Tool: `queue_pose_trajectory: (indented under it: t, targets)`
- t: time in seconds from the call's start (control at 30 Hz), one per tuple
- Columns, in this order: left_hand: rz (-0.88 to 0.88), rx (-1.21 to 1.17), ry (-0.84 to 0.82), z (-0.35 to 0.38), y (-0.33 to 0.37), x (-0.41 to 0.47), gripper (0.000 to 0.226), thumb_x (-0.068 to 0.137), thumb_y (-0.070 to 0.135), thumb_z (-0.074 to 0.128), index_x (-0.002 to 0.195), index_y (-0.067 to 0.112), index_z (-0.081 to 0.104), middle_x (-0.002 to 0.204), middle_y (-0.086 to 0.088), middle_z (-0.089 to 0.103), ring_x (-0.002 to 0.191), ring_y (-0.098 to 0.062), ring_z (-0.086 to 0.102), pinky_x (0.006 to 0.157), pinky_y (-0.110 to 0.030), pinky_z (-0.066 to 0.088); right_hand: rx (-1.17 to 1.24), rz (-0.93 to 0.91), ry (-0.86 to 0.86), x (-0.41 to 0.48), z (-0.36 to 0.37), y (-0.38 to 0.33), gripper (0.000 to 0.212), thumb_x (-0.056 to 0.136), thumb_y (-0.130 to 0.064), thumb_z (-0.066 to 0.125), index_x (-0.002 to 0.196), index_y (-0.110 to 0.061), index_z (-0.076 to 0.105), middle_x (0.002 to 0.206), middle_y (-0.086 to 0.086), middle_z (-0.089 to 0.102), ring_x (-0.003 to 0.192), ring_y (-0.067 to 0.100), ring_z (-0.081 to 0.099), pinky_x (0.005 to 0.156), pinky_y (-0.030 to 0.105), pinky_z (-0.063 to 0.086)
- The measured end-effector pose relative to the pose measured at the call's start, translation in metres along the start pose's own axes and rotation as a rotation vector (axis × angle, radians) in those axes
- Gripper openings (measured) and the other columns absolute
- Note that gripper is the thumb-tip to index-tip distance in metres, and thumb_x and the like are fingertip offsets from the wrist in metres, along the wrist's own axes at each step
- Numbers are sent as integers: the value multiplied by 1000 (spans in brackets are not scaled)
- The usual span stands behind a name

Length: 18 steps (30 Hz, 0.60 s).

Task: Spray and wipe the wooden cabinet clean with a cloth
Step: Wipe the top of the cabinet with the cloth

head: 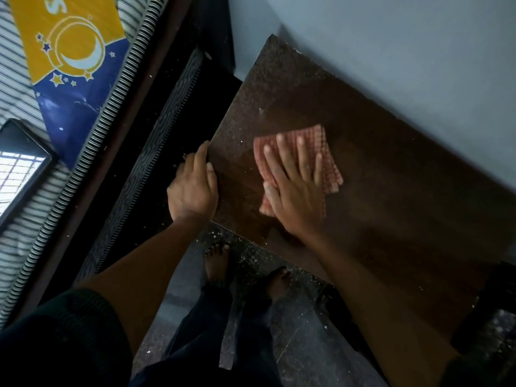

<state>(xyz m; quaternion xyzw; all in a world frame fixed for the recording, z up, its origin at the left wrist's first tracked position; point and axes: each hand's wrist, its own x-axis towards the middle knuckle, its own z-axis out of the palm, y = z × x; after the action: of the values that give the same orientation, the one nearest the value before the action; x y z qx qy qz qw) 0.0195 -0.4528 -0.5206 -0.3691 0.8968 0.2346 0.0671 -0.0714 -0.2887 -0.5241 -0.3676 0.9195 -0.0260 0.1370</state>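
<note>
Right now your right hand (pixel 294 188) lies flat, fingers spread, pressing the cloth (pixel 326 152) onto the cabinet (pixel 391 191) top; it grips nothing. Your left hand (pixel 194 188) curls over the cabinet's left edge, thumb on top, fingers wrapped down the side. The cloth sits near that edge, partly blurred. Beyond the cabinet is a grey wall (pixel 391 37); below, your bare feet (pixel 217 263) stand on a speckled floor (pixel 301 317).

Dim room; daylight comes from a window (pixel 19 174) far left of my left hand (pixel 192 188). My right hand (pixel 293 185) is motion-blurred, and the edges bend.
</note>
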Motion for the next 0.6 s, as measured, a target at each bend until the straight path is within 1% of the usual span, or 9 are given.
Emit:
queue_pose_trajectory:
  t: [0.03, 0.1, 0.17, 0.23, 0.3, 0.33, 0.43, 0.53, 0.6]
  targets:
    - [1, -1, -3, -1, 0, 0, 56, 92, 36, 18, 142, 17, 35, 128, -10, 54, 110, -33, 54, 77, -46, 48, -1, 1, -12, -12, 3, 7, 59, 93, -46, 30, 149, -28, 18, 158, 1, 14, 145, 30, 6, 114, 57, 6]
    - [4, -3, -6, -1, -1, 1, 58, 91, 37, 16, 142, 17, 35, 127, -10, 55, 108, -32, 56, 74, -45, 48, 8, 82, -18, -21, 4, 27, 60, 93, -48, 28, 148, -30, 15, 158, 1, 12, 145, 29, 3, 115, 57, 0]
    - [11, -3, -10, -1, -1, 1, 58, 91, 37, 15, 141, 16, 36, 126, -10, 56, 106, -31, 57, 73, -43, 49, -2, 240, -12, -12, -2, 42, 62, 91, -52, 22, 149, -31, 12, 158, 1, 9, 145, 31, 2, 114, 56, -2]
    - [12, -6, -17, -1, -2, 2, 58, 92, 36, 16, 141, 15, 37, 126, -11, 56, 106, -32, 57, 71, -43, 49, 5, 433, 0, 11, -10, 48, 64, 90, -54, 15, 149, -31, 10, 159, 1, 5, 145, 31, 0, 114, 57, 0]
    - [11, -13, -21, -1, -2, 2, 58, 92, 36, 17, 141, 14, 37, 124, -11, 57, 104, -32, 57, 70, -42, 49, 39, 568, 50, 44, -19, 51, 64, 91, -56, 15, 150, -30, 10, 159, 0, 4, 145, 31, -1, 114, 57, 1]
    - [12, -13, -25, -2, -1, 2, 58, 91, 36, 17, 141, 14, 37, 123, -11, 57, 104, -32, 58, 70, -42, 49, 57, 595, 69, 61, -23, 51, 63, 93, -55, 18, 150, -29, 10, 159, 0, 4, 145, 31, -2, 114, 57, 0]
    - [10, -6, -27, -2, -2, 2, 59, 91, 37, 16, 141, 15, 37, 123, -10, 57, 104, -31, 58, 71, -42, 50, 62, 519, 54, 110, -32, 40, 61, 95, -53, 22, 150, -30, 7, 159, 0, 1, 145, 32, -4, 114, 58, -3]
    - [10, -9, -30, -2, -1, 1, 59, 91, 37, 15, 142, 15, 36, 126, -10, 56, 106, -31, 57, 71, -41, 49, 36, 356, 43, 132, -32, 14, 62, 95, -53, 23, 150, -27, 6, 159, 2, 1, 145, 32, -3, 112, 58, -6]
    - [1, -2, -29, -3, 0, 1, 60, 91, 38, 14, 143, 17, 35, 128, -9, 54, 108, -31, 56, 74, -42, 48, 6, 204, 43, 127, -29, -6, 62, 95, -52, 22, 150, -27, 8, 159, 1, 4, 145, 32, -1, 112, 56, -6]
